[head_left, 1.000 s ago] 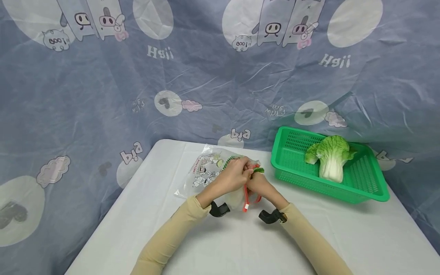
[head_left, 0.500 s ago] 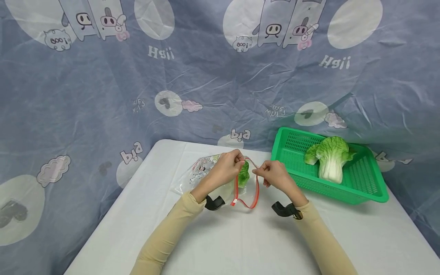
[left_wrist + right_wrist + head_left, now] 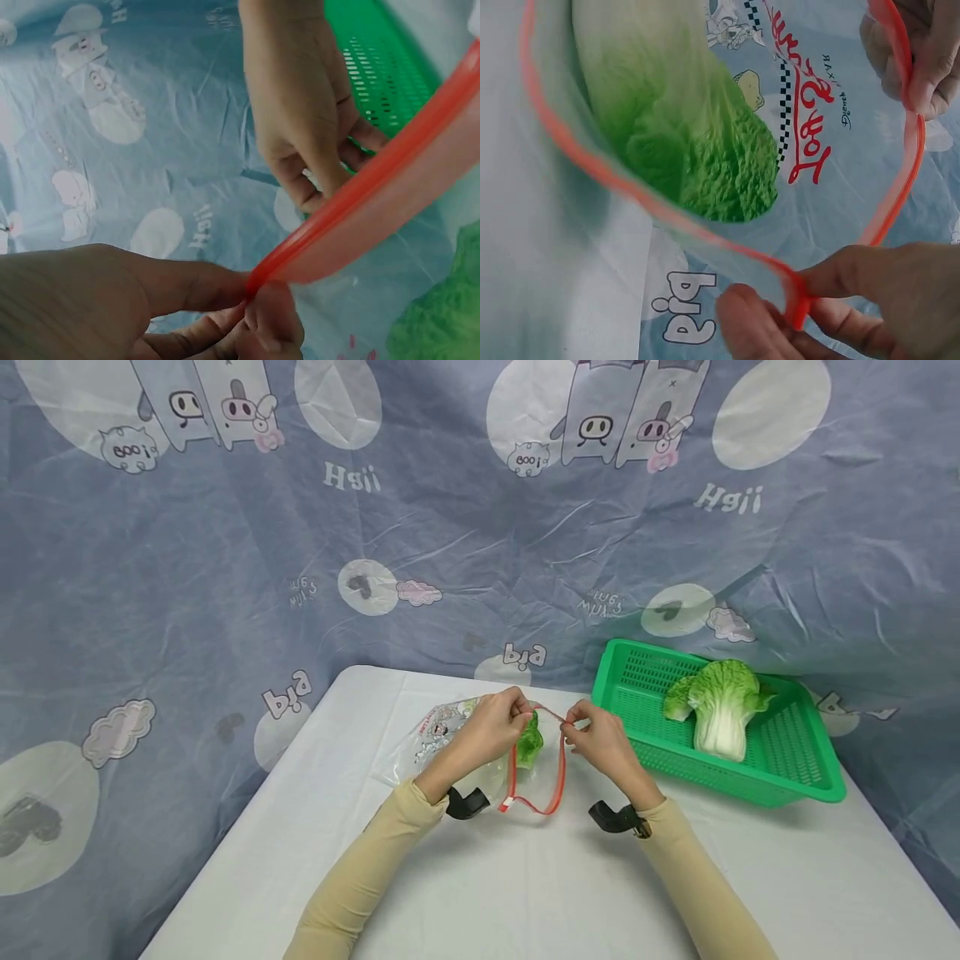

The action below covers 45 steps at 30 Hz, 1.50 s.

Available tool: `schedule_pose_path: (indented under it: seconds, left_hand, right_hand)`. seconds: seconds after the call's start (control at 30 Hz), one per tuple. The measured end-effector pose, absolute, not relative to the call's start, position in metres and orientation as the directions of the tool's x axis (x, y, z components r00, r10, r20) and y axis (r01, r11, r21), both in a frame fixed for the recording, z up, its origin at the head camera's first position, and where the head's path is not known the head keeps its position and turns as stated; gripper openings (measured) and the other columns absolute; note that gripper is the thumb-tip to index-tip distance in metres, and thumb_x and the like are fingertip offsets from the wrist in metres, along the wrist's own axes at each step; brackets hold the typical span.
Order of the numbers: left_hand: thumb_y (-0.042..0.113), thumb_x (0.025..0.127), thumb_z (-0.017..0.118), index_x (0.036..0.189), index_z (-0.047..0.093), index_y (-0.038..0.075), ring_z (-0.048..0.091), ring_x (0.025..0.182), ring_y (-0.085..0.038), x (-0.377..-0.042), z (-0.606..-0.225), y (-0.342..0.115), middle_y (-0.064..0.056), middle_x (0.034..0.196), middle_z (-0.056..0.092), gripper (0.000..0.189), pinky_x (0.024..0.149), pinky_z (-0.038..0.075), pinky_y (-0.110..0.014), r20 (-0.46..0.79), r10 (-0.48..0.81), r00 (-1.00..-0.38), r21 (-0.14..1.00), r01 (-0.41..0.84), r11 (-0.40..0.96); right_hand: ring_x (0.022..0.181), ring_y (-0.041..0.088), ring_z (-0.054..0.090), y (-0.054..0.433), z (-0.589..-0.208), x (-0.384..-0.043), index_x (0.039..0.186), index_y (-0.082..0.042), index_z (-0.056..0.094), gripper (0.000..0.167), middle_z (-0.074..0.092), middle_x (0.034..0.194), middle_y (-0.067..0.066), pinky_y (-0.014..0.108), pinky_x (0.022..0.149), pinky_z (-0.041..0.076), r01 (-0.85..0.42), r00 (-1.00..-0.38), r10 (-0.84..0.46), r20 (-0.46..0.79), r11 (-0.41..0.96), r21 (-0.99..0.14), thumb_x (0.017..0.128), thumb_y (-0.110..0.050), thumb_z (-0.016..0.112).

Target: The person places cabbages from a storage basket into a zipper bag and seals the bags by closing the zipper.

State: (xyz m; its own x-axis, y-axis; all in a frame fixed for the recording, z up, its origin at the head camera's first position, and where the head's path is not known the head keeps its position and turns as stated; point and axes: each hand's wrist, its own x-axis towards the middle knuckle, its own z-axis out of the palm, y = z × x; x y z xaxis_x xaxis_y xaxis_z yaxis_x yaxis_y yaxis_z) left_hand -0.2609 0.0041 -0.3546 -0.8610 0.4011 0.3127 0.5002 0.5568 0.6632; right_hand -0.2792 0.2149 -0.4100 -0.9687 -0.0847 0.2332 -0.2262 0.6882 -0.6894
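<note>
A clear printed zip bag (image 3: 416,747) lies on the table, its red-edged mouth (image 3: 559,781) spread into a loop facing right. My left hand (image 3: 491,722) pinches the red edge at the far side between thumb and fingers. At the far right corner of the mouth, my right hand (image 3: 600,739) pinches the same edge, as the right wrist view shows with the thumb and fingers (image 3: 840,271) on it. Inside the bag rests a leafy Chinese cabbage (image 3: 697,142), its green end toward the opening; my left hand partly hides it in the head view. A white slider (image 3: 509,802) sits at the near corner.
A green perforated basket (image 3: 720,777) stands at the right, close to my right hand, with another Chinese cabbage (image 3: 723,710) in it. The table (image 3: 480,893) has a white cover. A patterned grey-blue cloth (image 3: 465,527) hangs behind it.
My hands, at first together over the mouth, have parted; the right moved right, then slightly back left onto the red edge. The bag's mouth has opened into a loop, showing the cabbage inside.
</note>
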Motion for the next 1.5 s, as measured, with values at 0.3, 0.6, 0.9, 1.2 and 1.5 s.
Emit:
schedule_pose_path:
  seconds: [0.3,0.6,0.9,1.2,1.5]
  left_hand:
    - [0.000,0.079,0.067,0.089,0.054,0.007,0.048,0.059,-0.009,-0.249,-0.361,0.015,0.001,0.068,0.052,0.017,0.052,0.038,-0.020,0.270,0.425,-0.864,0.526,0.502,0.687]
    - [0.012,0.072,0.076,0.057,0.045,0.014,0.034,0.051,-0.009,-0.234,-0.357,0.005,0.007,0.053,0.036,0.035,0.045,0.030,-0.023,0.037,0.518,-0.855,0.294,0.504,0.812]
    - [-0.001,0.074,0.063,0.049,0.041,0.018,0.029,0.043,-0.005,-0.238,-0.332,-0.034,0.010,0.044,0.032,0.039,0.046,0.025,-0.020,-0.014,0.529,-0.849,0.423,0.474,0.772]
    - [0.010,0.083,0.066,0.066,0.066,0.013,0.048,0.049,-0.010,-0.251,-0.321,-0.055,0.004,0.060,0.059,0.017,0.048,0.038,-0.024,0.220,0.281,-0.934,0.501,0.355,0.790]
    - [0.017,0.087,0.069,0.079,0.072,0.008,0.061,0.062,-0.018,-0.280,-0.325,-0.064,-0.006,0.072,0.069,0.012,0.057,0.046,-0.028,0.415,0.047,-0.909,0.681,0.345,0.646]
  right_hand:
    - [0.063,0.018,0.070,0.217,-0.402,-0.281,0.096,0.003,0.063,0.014,0.066,0.087,0.020,0.025,0.057,0.058,-0.248,-0.952,0.024,0.306,0.526,-0.814,0.091,-0.010,0.059]
    - [0.063,0.010,0.068,0.230,-0.393,-0.280,0.099,0.000,0.066,0.019,0.070,0.087,0.021,0.023,0.056,0.057,-0.255,-0.925,0.103,0.365,0.543,-0.800,0.095,-0.017,0.058]
    - [0.068,0.023,0.071,0.237,-0.385,-0.278,0.102,-0.004,0.068,0.025,0.070,0.088,0.017,0.023,0.058,0.056,-0.263,-0.912,0.125,0.390,0.552,-0.791,0.095,-0.026,0.060]
    - [0.065,0.023,0.070,0.238,-0.375,-0.276,0.102,-0.006,0.069,0.027,0.071,0.089,0.016,0.032,0.059,0.056,-0.281,-0.904,0.124,0.410,0.549,-0.787,0.095,-0.031,0.060]
    - [0.060,0.011,0.064,0.230,-0.358,-0.272,0.100,-0.009,0.069,0.033,0.066,0.079,0.004,0.030,0.057,0.051,-0.261,-0.904,0.160,0.396,0.526,-0.809,0.091,-0.040,0.064]
